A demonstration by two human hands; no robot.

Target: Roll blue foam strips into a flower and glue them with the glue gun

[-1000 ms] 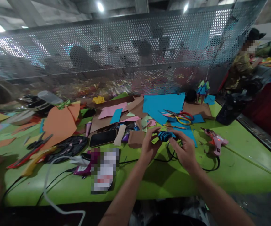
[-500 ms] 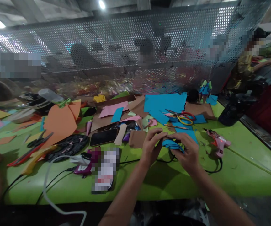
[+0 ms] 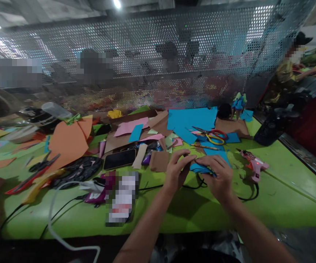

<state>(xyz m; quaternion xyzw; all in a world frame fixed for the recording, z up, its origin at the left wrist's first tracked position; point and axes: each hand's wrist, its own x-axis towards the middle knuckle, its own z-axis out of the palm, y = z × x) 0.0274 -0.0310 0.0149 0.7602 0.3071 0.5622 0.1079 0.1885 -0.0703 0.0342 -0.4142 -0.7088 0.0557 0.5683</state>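
My left hand [image 3: 177,168] and my right hand [image 3: 216,174] meet above the green table [image 3: 278,197], both closed on a small blue paper piece with dark stripes [image 3: 200,168]. The left thumb and fingers pinch its left end. My right hand's fingers curl over its right side and hide part of it. A black cable [image 3: 193,184] runs on the table just under both hands.
A pink glue gun [image 3: 252,163] lies right of my hands. Red and yellow scissors [image 3: 211,136] rest on blue sheets [image 3: 192,122] behind. A phone [image 3: 119,159], brown card [image 3: 159,161], orange paper [image 3: 68,142] and scissors [image 3: 34,176] lie left. A perforated metal screen [image 3: 147,54] backs the table; a person sits at far right.
The blue striped piece came down from a raised, end-on pose to lie flatter and lower between my hands. My right hand closed over it; the left shifted to pinch its end.
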